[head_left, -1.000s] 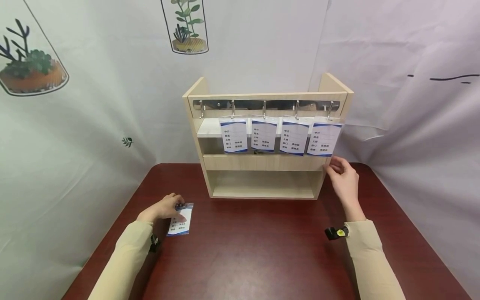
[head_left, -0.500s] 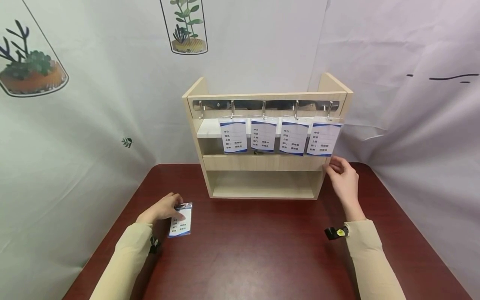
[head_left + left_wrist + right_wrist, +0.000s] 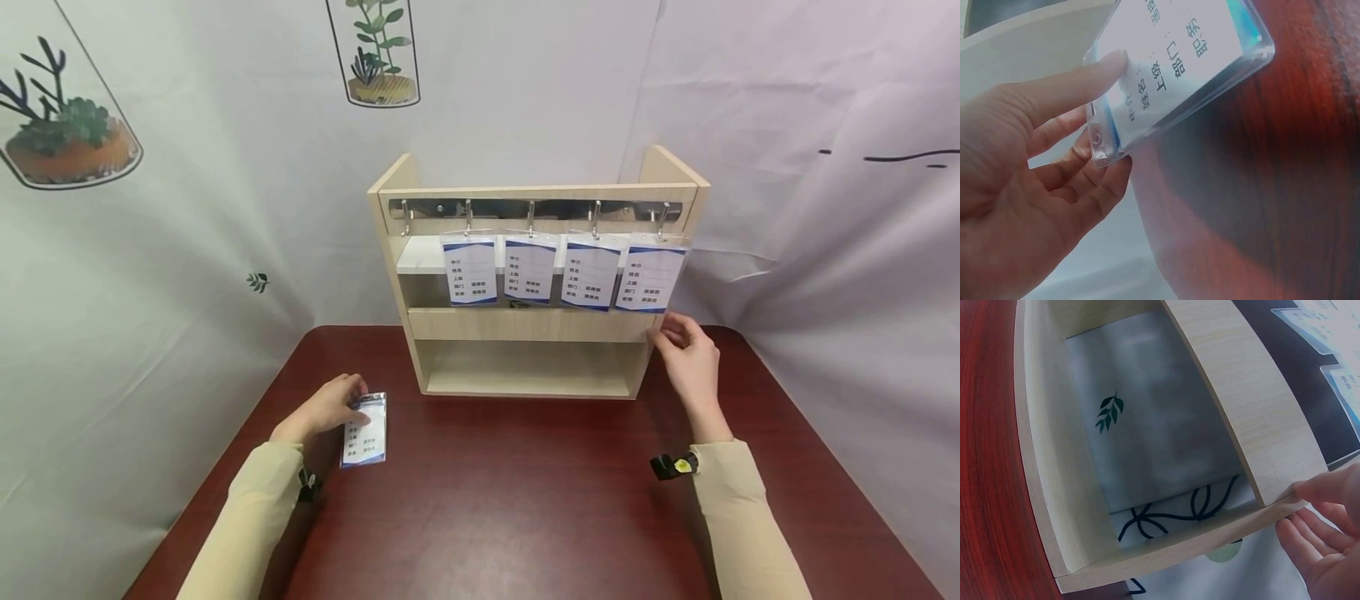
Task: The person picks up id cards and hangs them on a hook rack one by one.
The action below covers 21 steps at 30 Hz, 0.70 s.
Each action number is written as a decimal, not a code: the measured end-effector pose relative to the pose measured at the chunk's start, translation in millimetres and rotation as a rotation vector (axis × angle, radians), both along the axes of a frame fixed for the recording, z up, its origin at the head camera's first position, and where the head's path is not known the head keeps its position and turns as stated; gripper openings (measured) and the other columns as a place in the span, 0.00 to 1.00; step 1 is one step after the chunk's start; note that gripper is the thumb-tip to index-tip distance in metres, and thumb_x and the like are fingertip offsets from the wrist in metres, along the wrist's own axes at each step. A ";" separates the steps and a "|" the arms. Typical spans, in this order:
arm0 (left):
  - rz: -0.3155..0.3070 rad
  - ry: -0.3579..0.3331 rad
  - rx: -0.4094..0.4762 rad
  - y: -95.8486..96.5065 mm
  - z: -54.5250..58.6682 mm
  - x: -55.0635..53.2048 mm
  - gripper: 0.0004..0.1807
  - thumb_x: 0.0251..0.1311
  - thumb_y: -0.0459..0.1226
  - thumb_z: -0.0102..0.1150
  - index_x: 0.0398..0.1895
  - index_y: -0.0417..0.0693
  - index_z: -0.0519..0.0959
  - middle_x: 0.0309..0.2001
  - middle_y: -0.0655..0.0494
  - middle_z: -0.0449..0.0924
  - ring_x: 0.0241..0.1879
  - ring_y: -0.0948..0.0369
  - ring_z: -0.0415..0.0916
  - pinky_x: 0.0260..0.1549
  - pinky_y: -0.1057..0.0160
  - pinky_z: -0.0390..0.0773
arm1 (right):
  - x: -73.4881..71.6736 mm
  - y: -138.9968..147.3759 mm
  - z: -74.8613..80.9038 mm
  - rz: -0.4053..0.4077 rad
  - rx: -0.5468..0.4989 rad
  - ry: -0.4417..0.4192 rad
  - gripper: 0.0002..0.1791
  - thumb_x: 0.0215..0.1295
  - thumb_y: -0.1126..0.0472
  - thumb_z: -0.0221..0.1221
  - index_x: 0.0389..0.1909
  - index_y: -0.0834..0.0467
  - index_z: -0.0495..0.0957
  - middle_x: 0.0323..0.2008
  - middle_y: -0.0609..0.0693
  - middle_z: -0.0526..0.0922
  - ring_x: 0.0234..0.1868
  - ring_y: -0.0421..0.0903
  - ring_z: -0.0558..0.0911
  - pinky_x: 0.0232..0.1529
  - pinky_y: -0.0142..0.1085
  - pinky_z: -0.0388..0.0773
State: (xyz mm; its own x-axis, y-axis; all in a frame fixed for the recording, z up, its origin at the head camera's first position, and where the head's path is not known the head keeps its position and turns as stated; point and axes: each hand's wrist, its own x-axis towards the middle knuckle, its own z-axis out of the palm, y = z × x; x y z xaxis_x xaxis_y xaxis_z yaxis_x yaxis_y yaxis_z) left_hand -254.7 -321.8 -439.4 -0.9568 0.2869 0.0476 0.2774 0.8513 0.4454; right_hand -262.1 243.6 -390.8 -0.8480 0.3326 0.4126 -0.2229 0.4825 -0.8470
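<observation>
My left hand (image 3: 328,407) pinches an ID badge (image 3: 366,440) by its top end, over the left part of the table. In the left wrist view the badge (image 3: 1179,69) is a white printed card with blue edging in a clear plastic sleeve. The thumb lies on its face and the fingers are behind it. My right hand (image 3: 690,360) holds the right side panel of a pale wooden shelf (image 3: 525,325). The right wrist view has the thumb on the panel's front edge, fingers round the outside. Several similar badges (image 3: 529,268) hang in a row on the shelf's hooks.
A metal hook rail (image 3: 495,209) runs along the shelf's top front, its leftmost hook (image 3: 407,218) left of the hanging badges. The shelf stands at the back of a dark red table (image 3: 487,492). A white printed cloth (image 3: 525,92) forms the backdrop behind and beside it.
My left hand has raised the badge slightly, and the badge has turned a little more upright in the head view. The right hand keeps its hold on the side panel.
</observation>
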 end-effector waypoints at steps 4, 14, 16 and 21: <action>0.002 0.009 0.034 -0.6 4.9 -1.7 0.23 0.51 0.32 0.76 0.45 0.42 0.73 0.39 0.46 0.79 0.39 0.52 0.76 0.40 0.49 0.76 | 0.0 0.1 0.1 -0.003 0.001 0.001 0.23 0.68 0.56 0.64 0.60 0.62 0.78 0.53 0.57 0.85 0.45 0.27 0.80 0.45 0.20 0.74; -0.018 0.076 0.169 -3.4 11.9 -2.5 0.13 0.62 0.29 0.66 0.47 0.45 0.76 0.41 0.47 0.83 0.40 0.52 0.79 0.38 0.52 0.77 | -0.2 1.6 0.5 -0.006 0.009 -0.004 0.24 0.68 0.56 0.64 0.61 0.63 0.78 0.53 0.58 0.85 0.44 0.26 0.79 0.45 0.20 0.73; -0.026 0.091 0.208 -2.8 13.6 -2.2 0.10 0.64 0.28 0.63 0.47 0.44 0.78 0.41 0.47 0.83 0.41 0.52 0.81 0.38 0.52 0.77 | -0.2 1.6 0.2 -0.007 0.009 -0.003 0.23 0.69 0.56 0.63 0.61 0.63 0.78 0.53 0.58 0.84 0.44 0.26 0.79 0.45 0.20 0.73; -0.019 0.109 0.264 0.2 19.2 -2.6 0.07 0.68 0.31 0.60 0.47 0.44 0.79 0.42 0.49 0.84 0.42 0.52 0.82 0.41 0.53 0.78 | -1.9 1.7 -2.2 -0.008 0.010 0.009 0.23 0.68 0.56 0.64 0.60 0.62 0.78 0.53 0.57 0.85 0.44 0.25 0.78 0.44 0.19 0.73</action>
